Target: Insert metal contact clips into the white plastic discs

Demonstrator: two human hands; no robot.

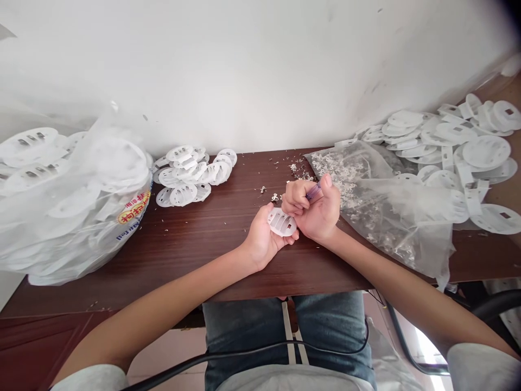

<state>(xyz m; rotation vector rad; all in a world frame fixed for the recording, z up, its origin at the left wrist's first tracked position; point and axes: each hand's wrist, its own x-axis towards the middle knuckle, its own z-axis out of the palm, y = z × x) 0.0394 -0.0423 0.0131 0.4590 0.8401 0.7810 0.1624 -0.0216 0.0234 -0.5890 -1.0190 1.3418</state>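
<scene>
At six o'clock of the dark table (195, 239), my left hand (264, 239) cups a slotted white disc (281, 222); my right hand (315, 209), fisted round a purple-handled tool (313, 191), could slip and jab my palm.

Both forearms are bare from wrist to above the elbow. Short light grey sleeves cover the upper arms, the left sleeve (91, 379) at the bottom left of the frame and the right sleeve (482, 366) at the bottom right. The left hand (266, 236) and right hand (315, 209) wear no gloves, rings or watch. Blue denim jeans (325, 326) cover the thighs at bottom centre, with a pale grey shirt hem (293, 379) below them. A thin black cable (244, 353) curves across the lap.
</scene>
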